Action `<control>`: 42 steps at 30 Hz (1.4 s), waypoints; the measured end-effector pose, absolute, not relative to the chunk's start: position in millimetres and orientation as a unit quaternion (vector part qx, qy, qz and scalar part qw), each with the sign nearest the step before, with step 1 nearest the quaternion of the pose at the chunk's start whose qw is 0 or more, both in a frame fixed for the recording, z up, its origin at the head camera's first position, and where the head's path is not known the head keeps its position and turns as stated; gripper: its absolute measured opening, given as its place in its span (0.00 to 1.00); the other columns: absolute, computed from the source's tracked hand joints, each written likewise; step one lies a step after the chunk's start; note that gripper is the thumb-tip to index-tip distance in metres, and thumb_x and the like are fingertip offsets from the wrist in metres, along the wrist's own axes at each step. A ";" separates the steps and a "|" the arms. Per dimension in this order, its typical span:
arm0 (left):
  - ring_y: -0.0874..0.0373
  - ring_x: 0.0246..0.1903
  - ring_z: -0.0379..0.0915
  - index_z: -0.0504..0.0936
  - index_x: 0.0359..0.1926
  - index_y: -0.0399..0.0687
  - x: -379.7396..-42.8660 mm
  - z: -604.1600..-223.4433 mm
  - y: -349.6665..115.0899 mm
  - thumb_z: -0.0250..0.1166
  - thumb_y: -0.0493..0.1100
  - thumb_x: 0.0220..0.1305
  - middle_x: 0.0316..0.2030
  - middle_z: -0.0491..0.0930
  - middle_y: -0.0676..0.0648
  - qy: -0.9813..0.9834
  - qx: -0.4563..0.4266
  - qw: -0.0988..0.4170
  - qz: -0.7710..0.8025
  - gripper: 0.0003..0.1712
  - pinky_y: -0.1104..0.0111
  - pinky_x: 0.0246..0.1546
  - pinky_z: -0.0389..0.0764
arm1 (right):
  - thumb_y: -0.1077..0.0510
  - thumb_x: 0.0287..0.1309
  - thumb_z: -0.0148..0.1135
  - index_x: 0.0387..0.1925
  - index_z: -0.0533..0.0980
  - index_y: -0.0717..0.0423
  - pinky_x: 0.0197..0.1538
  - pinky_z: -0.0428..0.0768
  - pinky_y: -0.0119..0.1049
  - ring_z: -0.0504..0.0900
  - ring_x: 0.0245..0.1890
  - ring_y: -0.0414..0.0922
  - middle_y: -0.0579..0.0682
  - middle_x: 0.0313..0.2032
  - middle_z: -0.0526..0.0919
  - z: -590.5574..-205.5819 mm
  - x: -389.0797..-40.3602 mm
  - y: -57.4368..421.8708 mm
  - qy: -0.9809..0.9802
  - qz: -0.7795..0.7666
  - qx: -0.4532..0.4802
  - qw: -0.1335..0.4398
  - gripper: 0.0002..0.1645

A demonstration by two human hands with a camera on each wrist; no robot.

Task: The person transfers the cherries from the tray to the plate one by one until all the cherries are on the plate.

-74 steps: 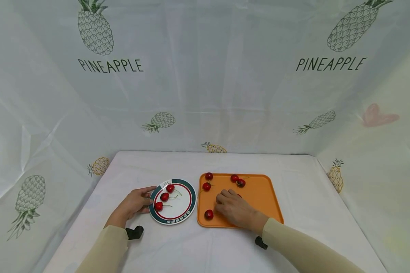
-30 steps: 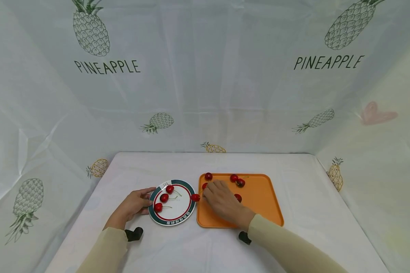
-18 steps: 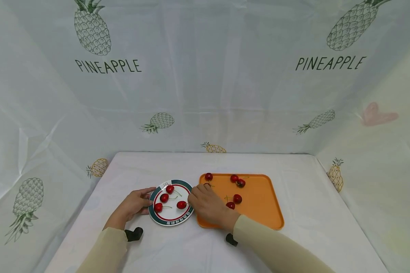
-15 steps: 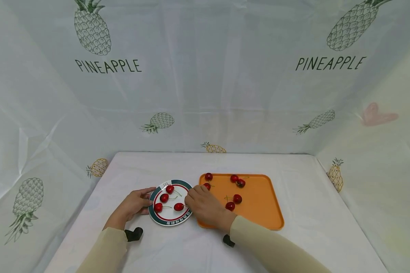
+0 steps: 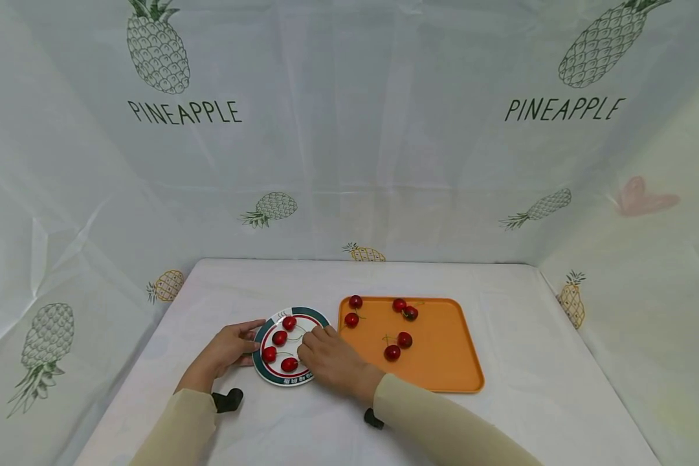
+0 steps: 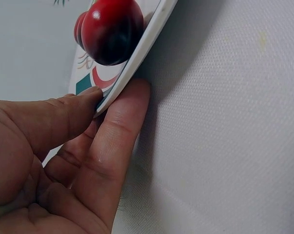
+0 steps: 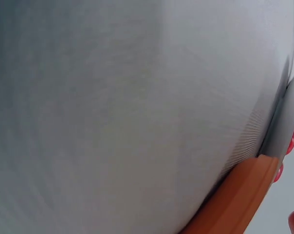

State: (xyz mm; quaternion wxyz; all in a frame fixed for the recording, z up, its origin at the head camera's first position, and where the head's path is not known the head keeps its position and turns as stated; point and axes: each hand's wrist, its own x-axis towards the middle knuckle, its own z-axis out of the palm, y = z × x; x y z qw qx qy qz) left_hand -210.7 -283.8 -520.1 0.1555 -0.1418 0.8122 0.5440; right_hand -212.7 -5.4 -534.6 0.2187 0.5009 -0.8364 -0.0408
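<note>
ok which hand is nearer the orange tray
Right: the right hand is partly over the plate, hiding the near left corner of the orange tray. The left hand grips the plate's left rim, farther away.

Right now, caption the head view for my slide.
Cherries on a plate and orange tray: left hand grips the plate, right hand over it.

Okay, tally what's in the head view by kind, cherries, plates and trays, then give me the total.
Cherries: 10 visible (4 on or above the plate, 6 in the tray)
Plate: 1
Tray: 1
Total: 12
</note>
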 end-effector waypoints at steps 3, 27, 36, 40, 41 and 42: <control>0.55 0.38 0.81 0.71 0.76 0.46 -211.5 -520.3 -283.3 0.65 0.29 0.70 0.57 0.73 0.35 0.813 -0.141 0.156 0.544 0.36 0.63 0.38 0.90 | 0.51 0.72 0.64 0.43 0.74 0.46 0.49 0.67 0.33 0.69 0.45 0.43 0.43 0.42 0.73 -533.2 -211.0 -7.0 -0.839 -0.051 0.499 0.210 0.07; 0.52 0.36 0.84 0.70 0.77 0.46 -218.3 -509.8 -288.6 0.64 0.27 0.70 0.49 0.74 0.38 0.791 -0.145 0.199 0.560 0.36 0.60 0.39 0.91 | 0.45 0.69 0.69 0.51 0.78 0.44 0.54 0.72 0.33 0.70 0.49 0.42 0.43 0.47 0.76 -531.6 -206.1 -13.8 -0.840 -0.068 0.510 0.172 0.15; 0.53 0.37 0.85 0.69 0.77 0.46 -217.8 -510.0 -288.6 0.62 0.29 0.73 0.49 0.75 0.39 0.787 -0.141 0.200 0.567 0.34 0.59 0.39 0.91 | 0.44 0.69 0.69 0.52 0.78 0.44 0.54 0.72 0.33 0.70 0.50 0.42 0.42 0.47 0.77 -531.5 -204.4 -17.8 -0.837 -0.090 0.514 0.168 0.16; 0.53 0.37 0.86 0.70 0.77 0.46 -217.5 -510.8 -288.5 0.62 0.30 0.74 0.49 0.76 0.39 0.783 -0.143 0.199 0.572 0.34 0.58 0.40 0.91 | 0.45 0.71 0.67 0.51 0.79 0.43 0.52 0.71 0.33 0.70 0.49 0.42 0.41 0.46 0.77 -530.7 -203.0 -19.0 -0.834 -0.095 0.516 0.172 0.13; 0.53 0.37 0.86 0.70 0.77 0.46 -217.3 -511.0 -288.6 0.62 0.30 0.74 0.49 0.76 0.39 0.782 -0.143 0.199 0.573 0.34 0.58 0.40 0.91 | 0.45 0.71 0.67 0.51 0.79 0.43 0.51 0.71 0.33 0.70 0.49 0.42 0.41 0.46 0.78 -530.4 -202.7 -19.2 -0.834 -0.095 0.516 0.172 0.13; 0.53 0.37 0.86 0.70 0.77 0.46 -217.2 -511.2 -288.6 0.62 0.30 0.74 0.49 0.76 0.39 0.780 -0.145 0.199 0.575 0.34 0.57 0.40 0.91 | 0.45 0.71 0.67 0.51 0.79 0.43 0.51 0.71 0.33 0.70 0.48 0.42 0.41 0.46 0.78 -530.4 -202.5 -19.5 -0.834 -0.094 0.516 0.171 0.13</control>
